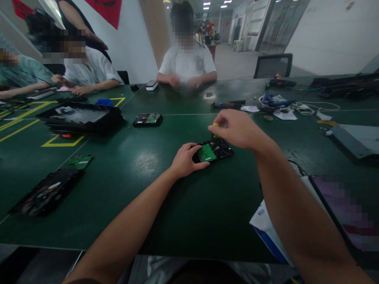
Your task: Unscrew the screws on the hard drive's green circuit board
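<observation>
Presently, head view, all places given from the hard drive (213, 150), which lies flat on the green table (166, 205) with its green circuit board facing up.

- Left hand (186, 159): at the drive's left end, fingers curled over its edge and thumb along the near side, gripping it and holding it down.
- Right hand (237, 128): just above and behind the drive, thumb and forefinger pinched on a small yellow-capped tool (216, 124), the other fingers loosely curled. The thin shaft points down at the drive's far edge; whether the tip touches cannot be told.
- Step in hand, by judgement: work on a fastening at the drive's far edge, one hand steadying and the other guiding the tool.
- What the next move calls for, by judgement: tip seated squarely, shaft kept upright, drive held from sliding.
- Second drive (147, 119): well to the far left.
- Black tray (79, 118): further left of that.
- Loose green board (78, 161): well to the left.
- Opened black case (47, 192): near left, well apart.
- Dark pen-like tool (226, 105): behind the drive.
- Tangle of cables (275, 100) and paper slips (286, 115): far right.
- Blue-and-white packet (266, 228): near right, at the table edge.
- Seated person in white (186, 63): across the table, own hands on it.
</observation>
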{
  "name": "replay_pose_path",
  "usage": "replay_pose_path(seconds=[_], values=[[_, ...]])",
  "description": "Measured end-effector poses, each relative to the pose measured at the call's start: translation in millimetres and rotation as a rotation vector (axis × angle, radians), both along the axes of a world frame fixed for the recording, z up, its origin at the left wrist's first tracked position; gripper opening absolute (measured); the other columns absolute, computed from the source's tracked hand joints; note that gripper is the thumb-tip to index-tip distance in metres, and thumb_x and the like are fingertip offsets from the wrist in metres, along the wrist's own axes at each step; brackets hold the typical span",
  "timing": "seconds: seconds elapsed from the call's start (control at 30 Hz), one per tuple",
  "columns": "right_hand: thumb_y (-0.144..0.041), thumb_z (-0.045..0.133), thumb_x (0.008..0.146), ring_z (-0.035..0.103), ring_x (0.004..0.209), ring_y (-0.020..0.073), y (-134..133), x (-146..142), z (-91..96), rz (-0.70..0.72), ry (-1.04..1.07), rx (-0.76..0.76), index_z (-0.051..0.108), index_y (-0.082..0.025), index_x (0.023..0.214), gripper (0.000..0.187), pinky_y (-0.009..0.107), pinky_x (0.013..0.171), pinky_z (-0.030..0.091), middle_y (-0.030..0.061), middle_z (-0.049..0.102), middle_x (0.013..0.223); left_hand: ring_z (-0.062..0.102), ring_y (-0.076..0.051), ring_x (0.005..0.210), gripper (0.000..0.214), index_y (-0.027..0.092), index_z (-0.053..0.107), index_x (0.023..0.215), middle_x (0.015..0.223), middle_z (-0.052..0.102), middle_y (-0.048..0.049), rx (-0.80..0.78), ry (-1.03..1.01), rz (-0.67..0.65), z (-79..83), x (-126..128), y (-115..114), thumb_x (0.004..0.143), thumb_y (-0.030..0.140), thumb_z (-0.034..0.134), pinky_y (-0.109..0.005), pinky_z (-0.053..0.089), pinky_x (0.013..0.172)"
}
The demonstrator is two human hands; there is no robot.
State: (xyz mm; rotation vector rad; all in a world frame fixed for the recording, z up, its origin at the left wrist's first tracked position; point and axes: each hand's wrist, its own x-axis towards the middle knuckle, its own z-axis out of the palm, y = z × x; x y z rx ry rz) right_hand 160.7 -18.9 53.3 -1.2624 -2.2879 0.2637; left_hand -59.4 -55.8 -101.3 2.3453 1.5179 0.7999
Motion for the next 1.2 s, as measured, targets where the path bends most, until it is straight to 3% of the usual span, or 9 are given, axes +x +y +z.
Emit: replay_pose_path(seconds=[0.17, 0.3, 0.47, 0.67, 0.93, 1.2], values=[[-0.026, 0.07, 0.084, 0.071, 0.099, 0.0287, 1.5, -3.1, -3.1, -0.02, 0.065, -0.028, 0.071, -0.019, 0.091, 0.01, 0.041, 0.087, 0.054, 0.0132, 0.077, 0.113, 0.057, -0.035, 0.132, 0.076, 0.022, 0.064, 0.142, 0.141, 0.062, -0.0147, 0.0, 0.0, 0.001, 1.7, 0.7, -0.1, 0.082, 0.065, 0.079, -0.051, 0.048, 0.115], [-0.02, 0.066, 0.085, 0.071, 0.106, 0.0283, 2.2, -2.7, -7.7, 0.048, 0.155, -0.039, 0.071, -0.02, 0.102, 0.017, 0.041, 0.089, 0.054, 0.0092, 0.077, 0.109, 0.057, -0.034, 0.132, 0.075, 0.022, 0.064, 0.141, 0.141, 0.062, -0.0144, 0.0, -0.003, 0.001, 1.9, 1.2, -0.2, 0.082, 0.064, 0.079, -0.051, 0.047, 0.115], [-0.028, 0.073, 0.087, 0.072, 0.101, 0.0259, 9.1, -1.0, -14.4, 0.094, 0.24, -0.006, 0.07, -0.022, 0.106, 0.02, 0.039, 0.086, 0.055, 0.0083, 0.074, 0.117, 0.057, -0.034, 0.132, 0.075, 0.021, 0.064, 0.141, 0.14, 0.062, -0.0147, 0.01, -0.005, 0.0, 0.2, 1.0, 0.1, 0.082, 0.064, 0.08, -0.051, 0.047, 0.115], [-0.039, 0.08, 0.085, 0.071, 0.098, 0.0281, 16.9, -4.8, -19.7, 0.045, 0.175, 0.129, 0.074, -0.022, 0.094, 0.02, 0.043, 0.088, 0.055, 0.0085, 0.074, 0.106, 0.056, -0.035, 0.133, 0.077, 0.02, 0.064, 0.142, 0.141, 0.061, -0.0156, 0.006, 0.01, 0.0, -0.8, 0.3, 1.1, 0.082, 0.066, 0.078, -0.052, 0.047, 0.115], [-0.021, 0.065, 0.092, 0.069, 0.1, 0.0282, 14.5, -3.8, -18.8, 0.033, 0.142, 0.162, 0.077, -0.02, 0.101, 0.015, 0.045, 0.088, 0.056, 0.0118, 0.075, 0.111, 0.057, -0.035, 0.133, 0.077, 0.019, 0.064, 0.142, 0.141, 0.061, -0.0158, 0.013, 0.017, -0.004, -0.2, 0.9, 0.7, 0.083, 0.066, 0.078, -0.051, 0.048, 0.115], [-0.028, 0.077, 0.087, 0.068, 0.098, 0.0271, 17.6, -4.1, -19.2, 0.068, 0.171, 0.179, 0.074, -0.022, 0.096, 0.011, 0.044, 0.087, 0.056, 0.009, 0.072, 0.109, 0.058, -0.034, 0.13, 0.076, 0.019, 0.064, 0.141, 0.139, 0.062, -0.0157, 0.03, 0.012, -0.009, -0.3, 0.5, 1.4, 0.083, 0.066, 0.077, -0.05, 0.048, 0.114]])
